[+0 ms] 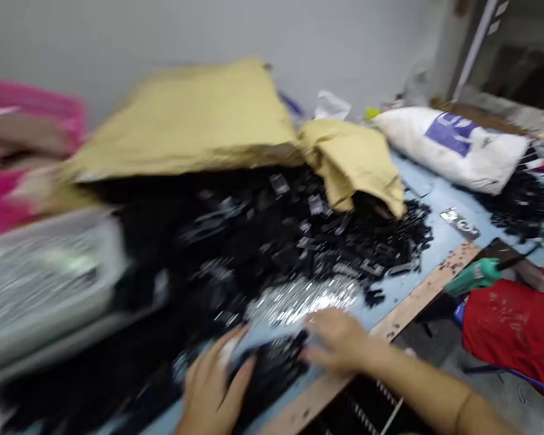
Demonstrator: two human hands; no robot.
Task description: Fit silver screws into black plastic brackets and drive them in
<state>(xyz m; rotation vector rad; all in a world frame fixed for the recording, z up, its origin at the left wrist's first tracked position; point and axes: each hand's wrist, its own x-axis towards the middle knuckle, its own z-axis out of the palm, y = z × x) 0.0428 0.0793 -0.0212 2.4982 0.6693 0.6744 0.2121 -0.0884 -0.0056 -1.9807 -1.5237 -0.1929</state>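
Note:
Small black plastic pieces (272, 374) lie in a low pile on the blue tabletop between my two hands. My left hand (215, 386) is at the pile's left side, thumb and index finger apart; something white, possibly a wrap, shows on a finger. At the pile's right edge is my right hand (338, 341), blurred, its fingertips against the dark pieces; whether it grips any is unclear. Just beyond both hands lies a patch of shiny clear strips (303, 300). A large heap of black plastic parts (263, 235) spreads behind them.
A yellow sack (199, 115) and a smaller yellow bag (353, 160) lie over the heap. At left are a translucent tray (113, 248) and a pink basket (75, 118). A white sack (453, 145), teal tool (474, 277) and red cloth (512, 332) are at right. Wood edging (421, 290) borders the table.

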